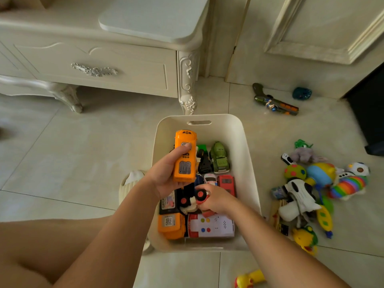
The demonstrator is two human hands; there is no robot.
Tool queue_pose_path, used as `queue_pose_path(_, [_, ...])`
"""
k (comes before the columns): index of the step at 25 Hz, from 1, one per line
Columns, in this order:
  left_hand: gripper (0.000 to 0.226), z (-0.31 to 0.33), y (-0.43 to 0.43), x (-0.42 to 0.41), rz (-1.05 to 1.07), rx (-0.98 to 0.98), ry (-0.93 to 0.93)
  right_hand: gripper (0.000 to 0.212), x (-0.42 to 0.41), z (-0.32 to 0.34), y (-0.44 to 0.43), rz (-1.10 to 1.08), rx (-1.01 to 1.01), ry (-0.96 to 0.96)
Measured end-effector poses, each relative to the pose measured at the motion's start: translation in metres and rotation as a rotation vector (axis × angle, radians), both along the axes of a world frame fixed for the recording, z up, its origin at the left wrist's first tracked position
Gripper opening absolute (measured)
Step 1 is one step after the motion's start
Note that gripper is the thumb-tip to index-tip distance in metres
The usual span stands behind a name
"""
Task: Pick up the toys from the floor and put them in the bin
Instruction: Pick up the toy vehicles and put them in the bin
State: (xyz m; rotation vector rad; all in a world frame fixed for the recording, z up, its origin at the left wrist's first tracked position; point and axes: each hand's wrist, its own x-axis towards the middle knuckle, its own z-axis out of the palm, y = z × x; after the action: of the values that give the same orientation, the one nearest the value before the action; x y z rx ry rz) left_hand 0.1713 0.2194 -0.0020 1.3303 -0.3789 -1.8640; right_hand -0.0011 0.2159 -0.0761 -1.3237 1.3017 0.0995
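A cream plastic bin [247, 154] stands on the tiled floor, packed with several toy vehicles. My left hand [166, 175] holds an orange toy bus [185, 155] upside down above the bin's left side, thumb across its underside. My right hand [216, 199] is down inside the bin, gripping a red and black wheeled toy car [193, 199]. A green truck [219, 157], a red bus [227, 182], another orange vehicle [171, 225] and a white toy with coloured buttons [211, 225] lie in the bin.
A heap of toys [315, 190] lies on the floor right of the bin. A toy gun [274, 100] and a blue ball [302, 93] lie by the far wall. A yellow toy [248, 278] sits near my right forearm. A cream cabinet [93, 65] stands behind.
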Motion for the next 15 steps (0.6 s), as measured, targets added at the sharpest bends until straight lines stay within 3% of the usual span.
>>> queue_pose_path(3, [0.044, -0.001, 0.0, 0.0, 0.026, 0.016, 0.016, 0.054, -0.004, 0.002, -0.003, 0.034, -0.093, 0.076])
queue_pose_path(6, [0.045, -0.002, -0.001, 0.001, 0.026, 0.014, 0.012, 0.046, -0.01, 0.003, -0.004, -0.05, -0.051, 0.11])
queue_pose_path(8, [0.045, -0.004, -0.001, 0.001, 0.028, 0.023, 0.011, 0.032, -0.011, 0.002, -0.006, -0.136, 0.026, 0.116])
queue_pose_path(12, [0.042, -0.006, -0.001, -0.001, 0.043, 0.027, 0.024, 0.03, -0.007, 0.0, -0.005, -0.462, 0.353, -0.029])
queue_pose_path(15, [0.045, -0.007, -0.003, 0.001, 0.046, 0.032, 0.01, 0.028, -0.001, -0.001, 0.001, -0.434, 0.474, -0.091])
